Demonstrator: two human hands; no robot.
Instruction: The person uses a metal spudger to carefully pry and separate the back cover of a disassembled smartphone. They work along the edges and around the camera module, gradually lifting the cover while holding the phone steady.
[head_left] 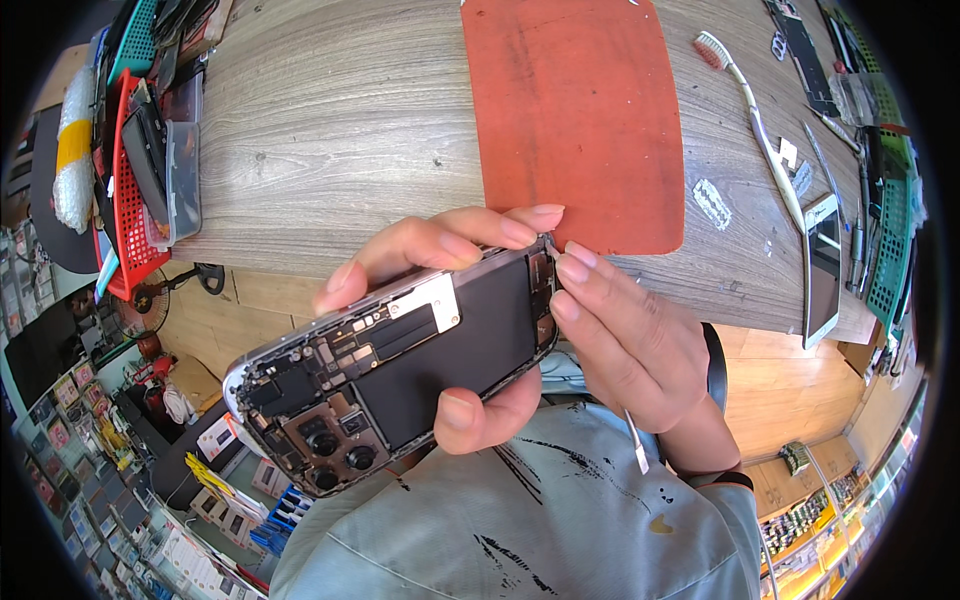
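Observation:
An opened smartphone (450, 360) lies tilted in my left hand (420, 245), its back cover off. Inside show a black battery, a circuit board with a silvery shield plate, and several camera lenses at the lower left end. My left fingers wrap the far long edge, and the thumb presses the near edge. My right hand (640, 350) pinches a thin metal pry tool (636, 440). Its flat end sticks out below the palm. The fingertips meet the phone's upper right corner, where the tool's other end is mostly hidden.
An orange mat (580, 120) lies on the wooden table (330, 130) beyond the phone. To the right are a toothbrush (755, 120), a razor blade (712, 203) and a white phone (822, 270). A red basket (128, 190) with parts stands at the left edge.

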